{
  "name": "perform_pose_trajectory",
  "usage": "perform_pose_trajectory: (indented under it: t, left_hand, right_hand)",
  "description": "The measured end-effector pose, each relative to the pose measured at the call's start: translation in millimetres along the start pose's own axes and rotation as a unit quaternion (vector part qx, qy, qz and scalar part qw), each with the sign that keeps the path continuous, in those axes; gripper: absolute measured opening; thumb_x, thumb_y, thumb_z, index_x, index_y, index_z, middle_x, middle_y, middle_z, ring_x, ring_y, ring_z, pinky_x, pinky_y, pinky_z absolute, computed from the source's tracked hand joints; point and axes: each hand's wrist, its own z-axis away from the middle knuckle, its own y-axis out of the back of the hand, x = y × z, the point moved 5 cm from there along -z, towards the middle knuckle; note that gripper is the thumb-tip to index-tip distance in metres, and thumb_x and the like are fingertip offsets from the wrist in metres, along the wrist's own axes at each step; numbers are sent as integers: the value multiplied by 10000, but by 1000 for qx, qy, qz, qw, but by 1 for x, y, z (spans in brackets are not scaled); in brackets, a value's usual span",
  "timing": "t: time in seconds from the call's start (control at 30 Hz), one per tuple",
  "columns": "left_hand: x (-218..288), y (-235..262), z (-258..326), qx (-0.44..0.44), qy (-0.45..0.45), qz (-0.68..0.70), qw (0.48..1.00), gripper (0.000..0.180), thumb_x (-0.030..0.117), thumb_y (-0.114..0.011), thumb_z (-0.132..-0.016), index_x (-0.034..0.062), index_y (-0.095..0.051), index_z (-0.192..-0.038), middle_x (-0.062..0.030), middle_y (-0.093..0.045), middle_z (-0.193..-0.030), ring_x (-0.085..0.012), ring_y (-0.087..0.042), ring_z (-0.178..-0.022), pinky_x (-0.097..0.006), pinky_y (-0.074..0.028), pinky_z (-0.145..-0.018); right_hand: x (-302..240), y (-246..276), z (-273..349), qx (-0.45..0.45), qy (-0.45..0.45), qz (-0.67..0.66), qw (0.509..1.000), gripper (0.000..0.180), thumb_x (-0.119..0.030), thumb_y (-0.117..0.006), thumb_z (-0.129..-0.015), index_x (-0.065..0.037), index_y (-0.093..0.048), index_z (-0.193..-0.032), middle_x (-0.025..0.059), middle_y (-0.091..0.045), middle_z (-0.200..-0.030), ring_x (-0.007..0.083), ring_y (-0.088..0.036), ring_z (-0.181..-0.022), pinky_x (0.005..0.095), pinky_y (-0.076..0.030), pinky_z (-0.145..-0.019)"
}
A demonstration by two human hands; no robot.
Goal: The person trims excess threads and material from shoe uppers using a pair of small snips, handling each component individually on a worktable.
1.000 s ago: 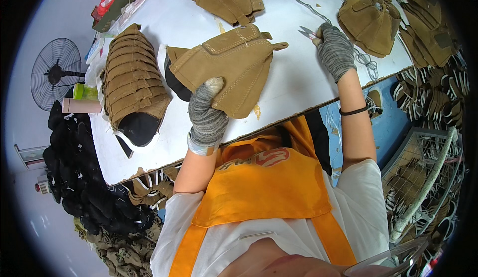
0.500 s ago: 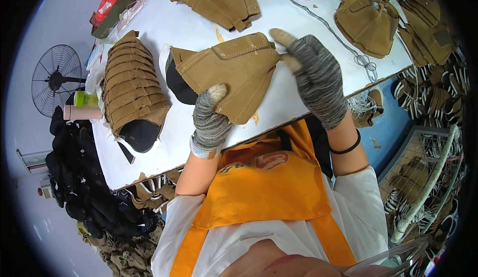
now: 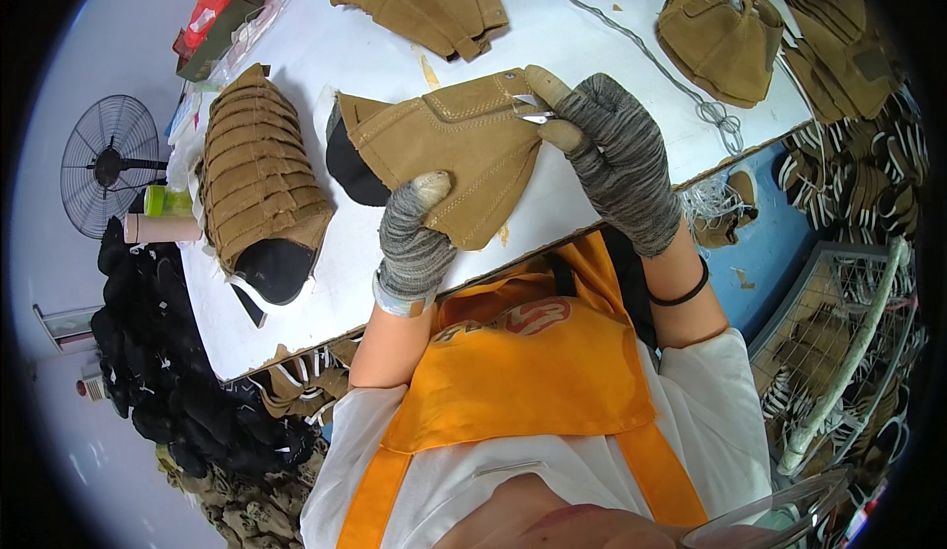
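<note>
A brown suede boot upper (image 3: 464,140) with pale stitching and a dark lining is held above the white table. My left hand (image 3: 414,228), in a grey knit glove with bare-looking tan fingertips, grips its lower left edge, thumb on top and the other fingers hidden beneath. My right hand (image 3: 617,159), gloved alike, is closed with thumb and forefinger pinched at the upper's right end. Between them shows a small pair of silver thread snips (image 3: 534,111), blades lying against the stitched strap of the upper.
A stack of nested brown uppers (image 3: 261,159) lies to the left, more brown uppers (image 3: 419,1) at the far side and far right. A grey cord (image 3: 646,46) crosses the table (image 3: 552,31). Beyond its left edge stand a fan (image 3: 109,166) and a dark heap (image 3: 163,352); a wire cart (image 3: 829,352) stands right.
My right hand has come in from just off the upper's right end to touch it, and the silver snips now show at its fingertips. My left hand keeps its grip.
</note>
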Motion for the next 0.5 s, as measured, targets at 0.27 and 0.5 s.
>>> perform_pose_trajectory:
  t: [0.27,0.5]
  left_hand:
    - [-6,0,-1,3,3,-18,1000,557,154,-654,-771,-37,-454,-1255,-186,-577,-1157,-297,-600,-1043,-401,-500,-914]
    - [-7,1,-1,18,0,-17,1000,674,174,-616,-757,-73,-337,-1318,-282,-481,-1261,-417,-531,-1134,-531,-449,-967]
  right_hand:
    - [-3,-3,4,31,-2,58,998,345,-204,-675,-807,-108,-660,-1138,69,-493,-646,204,-488,-585,326,-425,-544]
    - [-5,-1,5,51,22,116,992,356,-209,-691,-787,-137,-666,-1135,50,-506,-664,194,-493,-591,322,-423,-545]
